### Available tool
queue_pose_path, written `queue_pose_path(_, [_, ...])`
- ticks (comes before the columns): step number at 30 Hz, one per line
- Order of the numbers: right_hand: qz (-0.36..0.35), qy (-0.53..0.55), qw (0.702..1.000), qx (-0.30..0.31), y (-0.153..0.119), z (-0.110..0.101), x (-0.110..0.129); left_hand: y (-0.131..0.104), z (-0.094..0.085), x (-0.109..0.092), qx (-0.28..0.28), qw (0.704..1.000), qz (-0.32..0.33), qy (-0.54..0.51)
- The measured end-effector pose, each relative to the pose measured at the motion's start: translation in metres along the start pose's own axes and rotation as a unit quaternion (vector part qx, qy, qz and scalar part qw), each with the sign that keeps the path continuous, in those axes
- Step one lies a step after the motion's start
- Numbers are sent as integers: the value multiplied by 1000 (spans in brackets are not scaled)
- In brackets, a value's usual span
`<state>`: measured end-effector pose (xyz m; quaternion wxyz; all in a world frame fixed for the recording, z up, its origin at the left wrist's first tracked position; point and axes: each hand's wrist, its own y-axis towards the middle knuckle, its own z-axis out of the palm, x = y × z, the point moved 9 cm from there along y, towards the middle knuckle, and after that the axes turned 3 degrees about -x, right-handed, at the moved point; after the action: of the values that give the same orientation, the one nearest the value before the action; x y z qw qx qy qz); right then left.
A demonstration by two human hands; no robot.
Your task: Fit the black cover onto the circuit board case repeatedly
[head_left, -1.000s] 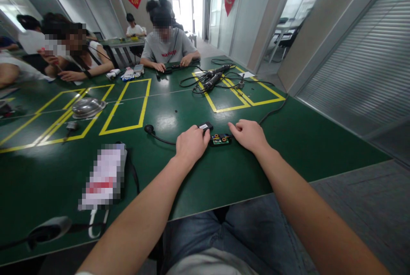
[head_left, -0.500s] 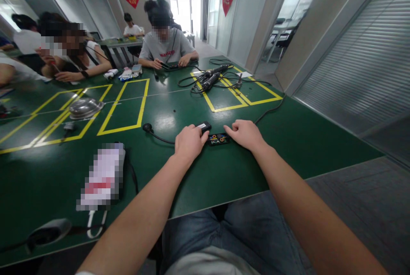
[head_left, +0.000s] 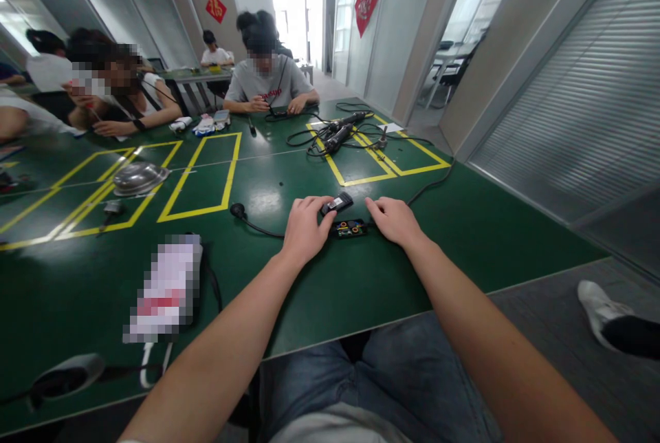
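A black cover with a white label [head_left: 341,203] is pinched between the thumb and fingers of my left hand [head_left: 308,226], tilted above the table. Just below it lies an open black housing [head_left: 350,228] with a circuit board and round copper-coloured parts showing. My right hand [head_left: 392,220] is at the housing's right end, fingers curled and close together; whether it grips the cable there is hidden. A black cable with a plug [head_left: 238,211] runs from the left toward the housing, passing behind my left hand.
On the green table [head_left: 392,278] are a pixelated phone-like object [head_left: 168,285], a metal bowl [head_left: 139,177], and black tools with tangled cables [head_left: 339,133]. A person in grey [head_left: 268,82] works across the table. Another person's shoe [head_left: 598,305] shows on the floor at right.
My left hand has lifted and tilted the labelled cover, shifting it slightly right over the housing. A foot has come into view at right.
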<state>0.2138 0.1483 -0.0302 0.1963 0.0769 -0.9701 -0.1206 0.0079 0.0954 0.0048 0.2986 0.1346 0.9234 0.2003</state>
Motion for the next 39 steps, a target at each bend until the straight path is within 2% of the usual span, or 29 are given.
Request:
queue_pose_path(3, [-3, 21, 1000, 7, -1, -1, 1, -5, 12, -15, 62, 995, 76, -22])
queue_pose_path(6, [-12, 26, 1000, 14, -2, -1, 4, -11, 22, -23, 120, 985, 120, -8])
queue_pose_path(12, [-15, 38, 999, 9, -2, -2, 7, -11, 19, -27, 118, 983, 142, -7])
queue_pose_path(20, [-16, 52, 998, 11, -2, -1, 6, -10, 20, -18, 124, 986, 101, -37])
queue_pose_path(32, [-23, 62, 998, 10, -2, -1, 9, -9, 17, -21, 128, 987, 100, -13])
queue_pose_path(37, [-38, 41, 998, 5, -2, 0, 7, -6, 20, -9, 107, 991, 35, -71])
queue_pose_path(39, [-30, 38, 999, 6, -1, 1, 4, -3, 17, -1, 81, 994, -5, -77])
